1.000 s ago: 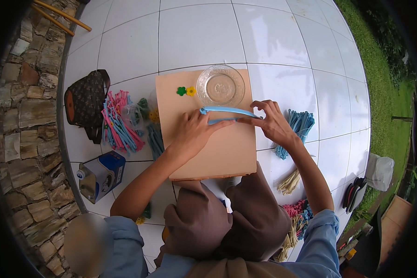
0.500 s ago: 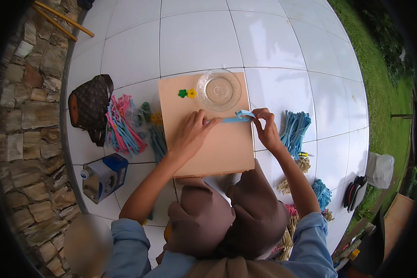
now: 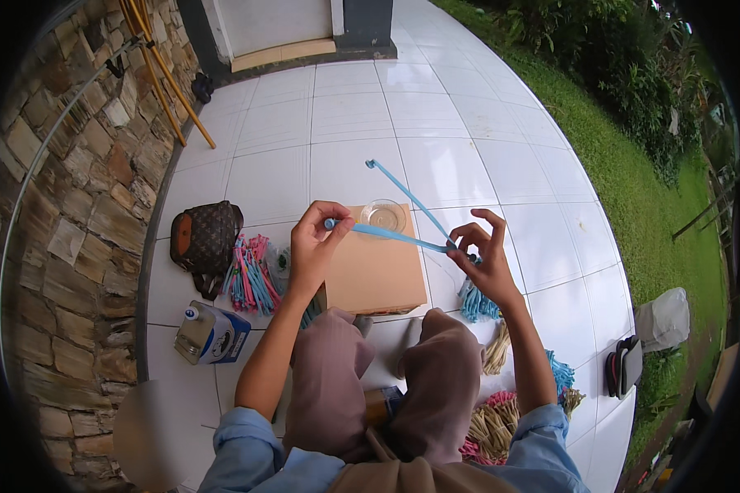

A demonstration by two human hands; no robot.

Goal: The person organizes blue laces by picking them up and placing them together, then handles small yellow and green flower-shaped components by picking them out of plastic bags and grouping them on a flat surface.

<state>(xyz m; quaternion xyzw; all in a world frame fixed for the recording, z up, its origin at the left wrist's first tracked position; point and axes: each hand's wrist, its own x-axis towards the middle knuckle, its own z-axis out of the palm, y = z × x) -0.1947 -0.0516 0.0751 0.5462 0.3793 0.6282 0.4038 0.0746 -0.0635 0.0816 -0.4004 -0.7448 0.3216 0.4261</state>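
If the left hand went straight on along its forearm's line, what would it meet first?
The way looks free past the left hand, pinching a blue strip; tiled floor lies behind, apparently lower, though depth is unclear.

1. Left sleeve: plain light blue cloth, rolled up into a thick, creased cuff near the elbow.
2. Right sleeve: the same light blue, turned back in the same way, with loose folds.
3. Shirt front: light blue, partly covered by a brown cloth.
4. Trousers: muted mauve-brown, loose and wide-legged, softly creased around the knees.
5. Left hand, right hand, left forearm and right forearm: bare.
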